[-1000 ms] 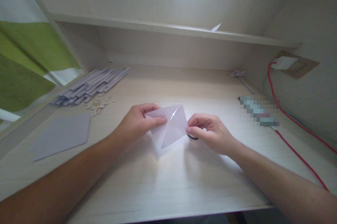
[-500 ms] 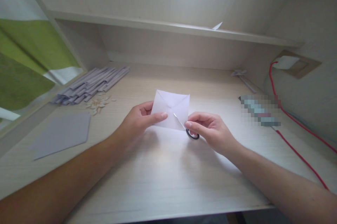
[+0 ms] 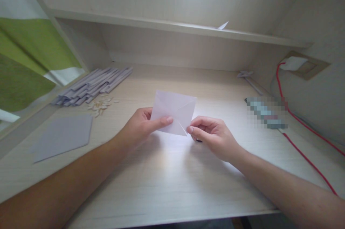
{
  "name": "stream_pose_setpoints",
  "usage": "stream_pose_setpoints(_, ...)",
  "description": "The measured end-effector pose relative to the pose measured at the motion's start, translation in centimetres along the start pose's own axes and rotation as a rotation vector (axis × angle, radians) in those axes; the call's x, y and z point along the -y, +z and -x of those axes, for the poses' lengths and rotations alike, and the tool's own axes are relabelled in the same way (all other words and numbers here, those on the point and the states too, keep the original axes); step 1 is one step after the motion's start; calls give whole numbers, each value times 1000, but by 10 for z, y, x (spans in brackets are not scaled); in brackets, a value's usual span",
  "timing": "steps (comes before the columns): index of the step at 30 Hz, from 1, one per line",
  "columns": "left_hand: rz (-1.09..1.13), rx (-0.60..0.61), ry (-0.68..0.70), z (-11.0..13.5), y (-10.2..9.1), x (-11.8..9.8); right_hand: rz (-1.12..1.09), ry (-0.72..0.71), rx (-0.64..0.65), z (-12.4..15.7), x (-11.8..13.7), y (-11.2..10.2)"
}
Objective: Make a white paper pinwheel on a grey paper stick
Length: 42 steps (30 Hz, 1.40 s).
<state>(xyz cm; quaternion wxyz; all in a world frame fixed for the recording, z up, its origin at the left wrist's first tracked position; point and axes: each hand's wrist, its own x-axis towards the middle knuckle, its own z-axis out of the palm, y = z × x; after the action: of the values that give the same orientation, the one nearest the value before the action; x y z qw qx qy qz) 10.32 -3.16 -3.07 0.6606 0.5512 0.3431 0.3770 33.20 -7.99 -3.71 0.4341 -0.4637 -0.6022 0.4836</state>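
My left hand [image 3: 140,126] pinches the left part of a small white square of paper [image 3: 174,111] marked with diagonal creases or cuts, holding it tilted above the pale wooden desk [image 3: 172,182]. My right hand [image 3: 212,136] is closed just right of the paper's lower corner. It grips small scissors [image 3: 198,140]; only a bit of the dark handle loop shows under the fingers, and a thin blade line reaches the paper's lower right corner.
A bundle of rolled paper sticks [image 3: 93,85] lies at the back left, with small paper scraps [image 3: 101,106] beside it. A grey sheet [image 3: 63,136] lies left. A paper pinwheel [image 3: 246,76], a blurred object [image 3: 266,112] and a red cable [image 3: 302,128] lie right.
The paper has turned in my left hand from a folded-looking slant to a flatter, more upright square. The scissors blade, visible across the paper earlier, has drawn back toward the lower right corner.
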Motion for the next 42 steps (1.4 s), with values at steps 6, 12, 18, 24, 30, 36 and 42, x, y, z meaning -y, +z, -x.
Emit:
stream_pose_setpoints(6,-26,43,-25,1,-4,-6,-37,22,-7,0,-1,0)
stream_pose_setpoints(12,-86,20,11,3,0,-8,13,4,-36,0,2,0)
stream_pose_setpoints(18,-196,-137,27,9,9,-7,12,27,36,1,5,1)
stream_pose_setpoints(24,-203,-174,0,9,10,-6,0,53,83,4,3,1)
stream_pose_setpoints(30,-204,-160,-29,8,10,-3,89,-24,93,7,7,2)
stream_pose_setpoints(36,-188,-141,-43,6,10,-5,-44,-110,66,8,4,3)
stream_pose_setpoints(42,-164,-154,-91,5,11,-10,101,-328,107,9,1,0)
